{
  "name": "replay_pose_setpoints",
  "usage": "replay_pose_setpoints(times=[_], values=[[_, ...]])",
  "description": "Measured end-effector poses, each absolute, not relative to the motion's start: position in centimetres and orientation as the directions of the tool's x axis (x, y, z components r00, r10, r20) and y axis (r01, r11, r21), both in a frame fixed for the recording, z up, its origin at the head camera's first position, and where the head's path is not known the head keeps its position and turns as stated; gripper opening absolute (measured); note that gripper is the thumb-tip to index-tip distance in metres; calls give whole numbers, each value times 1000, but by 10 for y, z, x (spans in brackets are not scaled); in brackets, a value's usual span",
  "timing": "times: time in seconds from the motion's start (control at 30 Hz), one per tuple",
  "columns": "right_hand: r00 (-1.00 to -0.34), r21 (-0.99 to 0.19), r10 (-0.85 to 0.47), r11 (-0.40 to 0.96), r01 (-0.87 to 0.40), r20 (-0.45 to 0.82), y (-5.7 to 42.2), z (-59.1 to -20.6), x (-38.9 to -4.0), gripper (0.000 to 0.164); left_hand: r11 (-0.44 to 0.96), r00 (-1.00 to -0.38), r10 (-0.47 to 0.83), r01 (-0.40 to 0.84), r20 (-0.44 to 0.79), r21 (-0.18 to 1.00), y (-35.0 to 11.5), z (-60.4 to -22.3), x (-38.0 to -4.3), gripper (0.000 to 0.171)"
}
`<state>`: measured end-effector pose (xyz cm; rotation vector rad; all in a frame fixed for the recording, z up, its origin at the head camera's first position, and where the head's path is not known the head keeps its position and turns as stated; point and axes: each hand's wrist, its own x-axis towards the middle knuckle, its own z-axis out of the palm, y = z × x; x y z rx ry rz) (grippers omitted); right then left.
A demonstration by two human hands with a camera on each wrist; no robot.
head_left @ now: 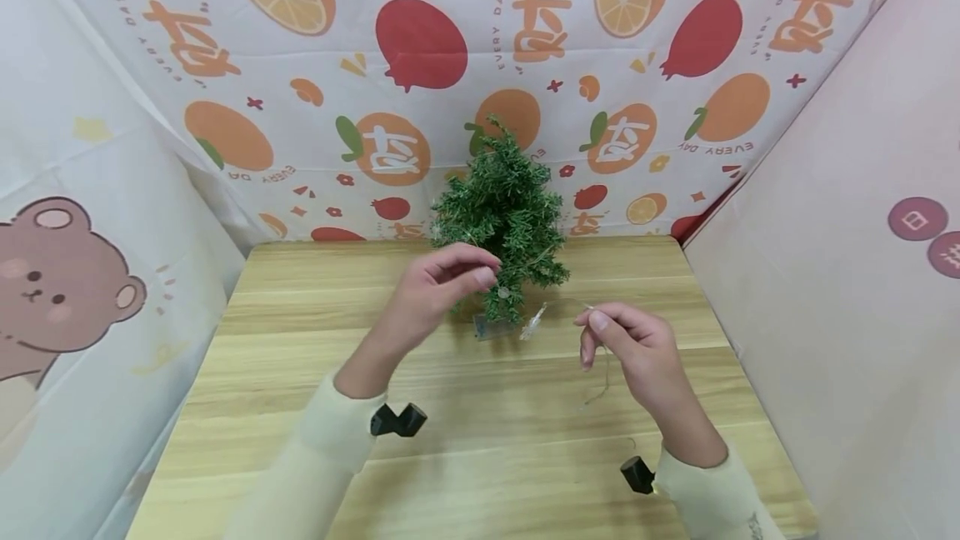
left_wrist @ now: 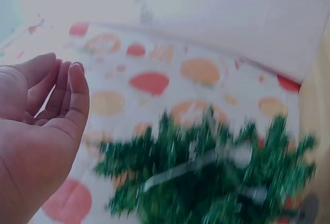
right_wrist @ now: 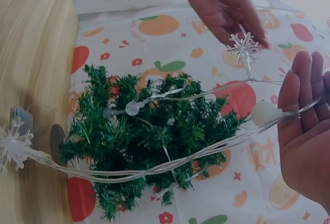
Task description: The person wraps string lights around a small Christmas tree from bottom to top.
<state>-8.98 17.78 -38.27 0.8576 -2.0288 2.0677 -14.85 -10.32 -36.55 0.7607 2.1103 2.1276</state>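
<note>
Cream sleeves (head_left: 318,432) forward, right hand (head_left: 633,344) pinches fairy lights (right_wrist: 144,173); left hand (head_left: 446,282), I can't tell. Tugged, those lights might snag the tree (head_left: 502,198) beyond the fingers (right_wrist: 305,87).

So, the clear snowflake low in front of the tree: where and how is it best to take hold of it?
Probably pinch the snowflake at its narrow stem, where the wires join, coming from the front right: the tree stands behind it, the wires run off rightward, and its thin, spiky outline looks harder to hold.
</note>
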Motion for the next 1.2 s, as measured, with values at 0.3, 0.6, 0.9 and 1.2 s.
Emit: replay_pose_setpoints(times=[0.3, 0.6, 0.9, 1.2], values=[[-842, -898, -358, 19, -439, 404, 168, -380, -89, 20, -95, -769, 537, 354, 347, 931, -66, -368, -136, 20], [-817, -896, -407, -11, -444, 410, 166, -378, -87, 21, -55, -742, 606, 319, 286, 946, -52, -380, -138, 19], [-804, -871, -369, -34, -490, 467, 170, -382, -85, 14, -32, -734, 499, 516, 461, 856, -54, -373, -144, 4], [-854, -911, -334, -36, -411, 399, 181, -389, -83, 14, 2, -778, 434, 505, 454, 863, -60, -355, -156, 4]])
